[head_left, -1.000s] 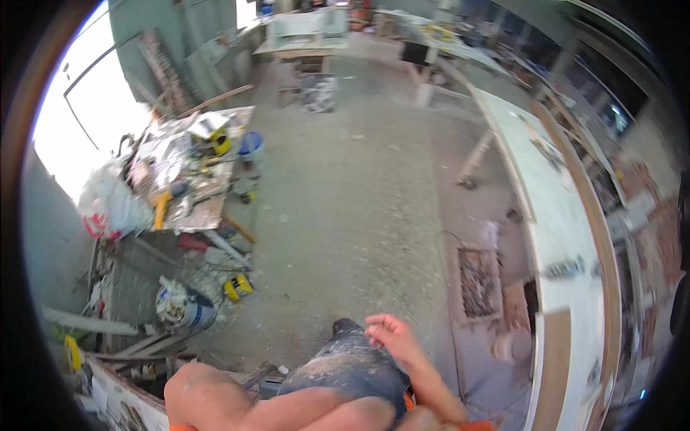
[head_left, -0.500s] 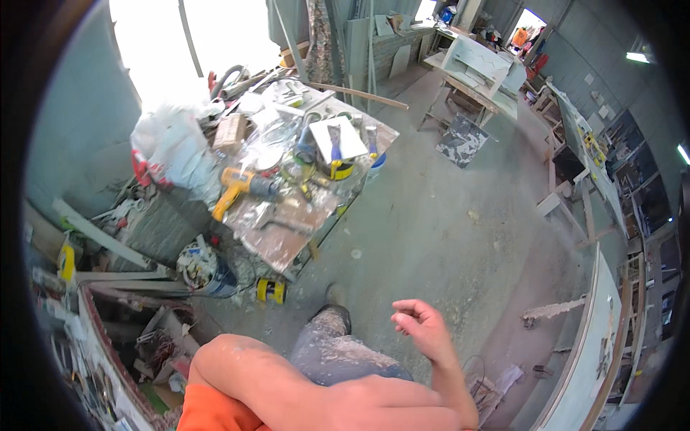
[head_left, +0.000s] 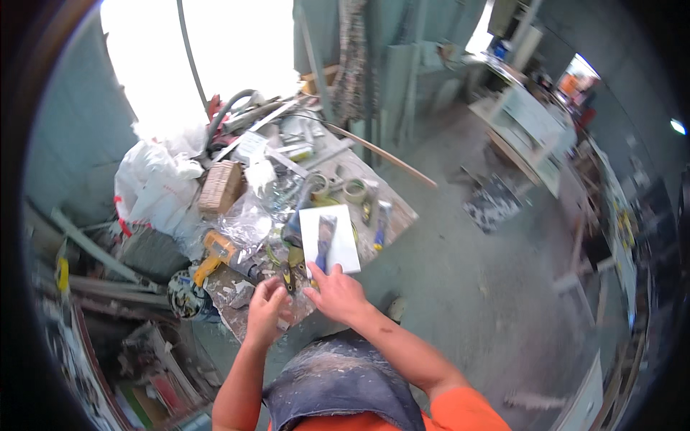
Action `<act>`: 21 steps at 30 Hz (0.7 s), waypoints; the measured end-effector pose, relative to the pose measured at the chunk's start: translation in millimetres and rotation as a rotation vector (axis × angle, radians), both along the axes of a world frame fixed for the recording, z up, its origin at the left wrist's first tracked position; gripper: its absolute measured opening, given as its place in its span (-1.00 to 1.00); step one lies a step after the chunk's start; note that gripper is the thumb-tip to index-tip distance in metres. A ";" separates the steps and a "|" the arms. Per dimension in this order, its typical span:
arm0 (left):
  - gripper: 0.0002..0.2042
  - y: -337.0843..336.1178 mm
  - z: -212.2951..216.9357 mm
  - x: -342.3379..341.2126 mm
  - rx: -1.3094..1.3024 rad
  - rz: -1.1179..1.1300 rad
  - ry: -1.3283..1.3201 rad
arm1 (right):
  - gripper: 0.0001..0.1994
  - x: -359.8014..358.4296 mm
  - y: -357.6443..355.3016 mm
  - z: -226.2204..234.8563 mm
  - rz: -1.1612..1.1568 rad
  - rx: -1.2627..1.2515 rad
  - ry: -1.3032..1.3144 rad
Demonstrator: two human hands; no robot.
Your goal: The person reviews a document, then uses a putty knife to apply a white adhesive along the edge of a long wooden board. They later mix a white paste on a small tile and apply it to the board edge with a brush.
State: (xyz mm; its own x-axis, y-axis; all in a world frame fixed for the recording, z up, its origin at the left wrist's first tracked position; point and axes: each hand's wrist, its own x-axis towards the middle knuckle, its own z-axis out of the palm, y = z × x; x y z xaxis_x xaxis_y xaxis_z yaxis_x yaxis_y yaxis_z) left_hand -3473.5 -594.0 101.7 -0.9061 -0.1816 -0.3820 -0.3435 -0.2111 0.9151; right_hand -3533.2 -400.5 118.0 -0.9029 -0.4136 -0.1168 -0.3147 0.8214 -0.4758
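My right hand (head_left: 339, 293) reaches over the near edge of the cluttered worktable (head_left: 395, 208), its fingers apart at the blue handle end of a putty knife (head_left: 325, 237). The knife lies on a white square board (head_left: 348, 248), blade pointing away from me. To the left, my left hand (head_left: 267, 310) hovers by the table's front edge with loosely curled fingers, and I see nothing held in it. Just beyond it are a yellow heat-gun-like power tool (head_left: 215, 255) and a small black-and-yellow hand tool (head_left: 287, 275). Another blue-handled scraper (head_left: 382, 226) lies right of the board.
Tape rolls (head_left: 354, 189), a brown block (head_left: 221, 187) and a white plastic bag (head_left: 154, 179) crowd the table. A long wooden strip (head_left: 388, 158) juts past its far right side. A bucket (head_left: 190, 294) stands at the left, and a white bench (head_left: 528, 122) farther off.
I have come closer to the table and turned. My arms, crossed low in front of me before, now extend forward, with the right hand over the table by the putty knife.
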 end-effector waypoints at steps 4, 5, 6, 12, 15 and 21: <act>-0.52 32.8 -45.3 -15.9 0.280 0.194 -0.221 | -0.58 -57.5 7.1 -17.8 0.248 0.040 -0.106; -0.54 44.9 -48.3 -23.2 0.354 0.202 -0.197 | -0.60 -67.9 17.1 -14.8 0.295 0.034 -0.114; -0.56 58.6 -52.0 -34.0 0.426 0.209 -0.166 | -0.62 -80.3 30.7 -15.4 0.341 0.029 -0.123; -0.69 120.5 -79.0 -42.5 0.499 0.692 -0.069 | -0.77 -158.7 144.6 -31.8 0.227 -0.519 -0.386; -0.62 137.8 -72.8 -25.6 0.505 0.796 0.084 | -0.73 -190.9 176.6 -24.9 0.015 -0.812 -0.731; -0.69 149.5 -88.3 74.5 0.549 1.222 0.122 | -0.50 -210.6 207.5 -15.0 -0.054 -0.844 -0.812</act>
State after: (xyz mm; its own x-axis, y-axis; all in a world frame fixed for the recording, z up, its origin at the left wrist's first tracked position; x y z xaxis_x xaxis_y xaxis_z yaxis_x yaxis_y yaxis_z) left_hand -3399.0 -444.4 13.4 -0.3076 -0.7426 -0.5949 0.4041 -0.6680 0.6249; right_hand -3743.8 -193.1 103.0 -0.7079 -0.5993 -0.3738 0.3578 0.1521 -0.9213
